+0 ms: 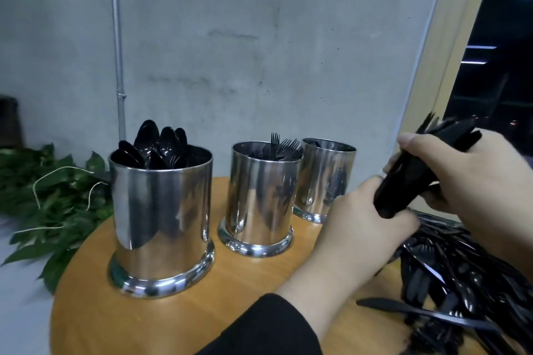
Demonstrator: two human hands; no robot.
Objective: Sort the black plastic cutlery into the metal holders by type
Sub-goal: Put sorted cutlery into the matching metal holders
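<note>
Three shiny metal holders stand on a round wooden table (178,323). The left holder (161,225) is full of black spoons, the middle holder (259,202) has black forks, and the right holder (326,179) shows dark contents I cannot identify. A bundle of black cutlery (409,176) is held up at the right, fork tines showing at its top. My left hand (363,228) grips the bundle's lower end. My right hand (467,170) holds its upper part. A pile of loose black cutlery (450,282) lies on the table under my hands.
Green leaves with pale string (49,199) lie left of the table. A grey concrete wall with a metal conduit pipe (118,52) rises behind. A pale wooden window frame (441,60) and dark window stand at the right.
</note>
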